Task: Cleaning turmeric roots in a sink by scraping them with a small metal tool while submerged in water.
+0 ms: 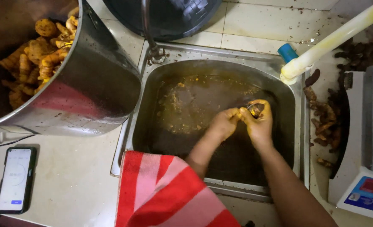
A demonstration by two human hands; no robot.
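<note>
Both hands meet over the sink (220, 63), mid-frame. The right hand (259, 122) is clenched round a small dark root (256, 109); the left hand (224, 122) pinches at it, though how tight I can't tell. Wet stained fingers could easily let the root slip into the murky water.

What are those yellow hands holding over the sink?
The right hand pinches a small dark root piece in its fingers, around its end. The left hand touches its other end; its grip is unclear.
</note>
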